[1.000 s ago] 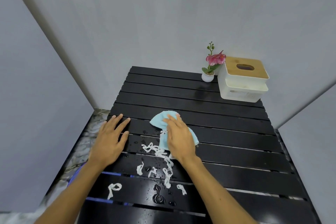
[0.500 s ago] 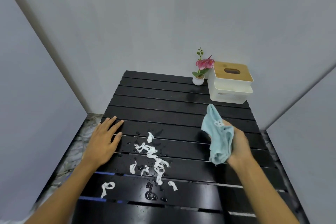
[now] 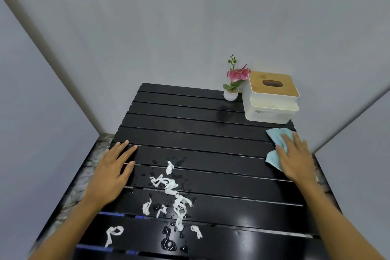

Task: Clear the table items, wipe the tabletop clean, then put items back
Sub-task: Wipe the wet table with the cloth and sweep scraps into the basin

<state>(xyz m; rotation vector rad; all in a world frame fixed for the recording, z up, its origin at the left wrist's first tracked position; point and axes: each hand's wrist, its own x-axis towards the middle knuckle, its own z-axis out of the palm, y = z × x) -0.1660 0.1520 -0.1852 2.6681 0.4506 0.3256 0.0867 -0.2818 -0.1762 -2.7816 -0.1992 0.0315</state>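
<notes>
One cloth [image 3: 276, 136] under flat right hand [image 3: 295, 157]

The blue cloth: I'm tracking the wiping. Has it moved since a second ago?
Yes. The blue cloth went right, from beside the white scraps mid-table to the table's right edge near the tissue box, under the right hand.

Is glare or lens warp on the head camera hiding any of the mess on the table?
Head view: soft glare streaks the near slats of the table, yet the white scraps and water drops stay clear; wide-angle warp bends the wall edges; the frame corners look smeared; the cloth is sharp under the right hand.
</notes>
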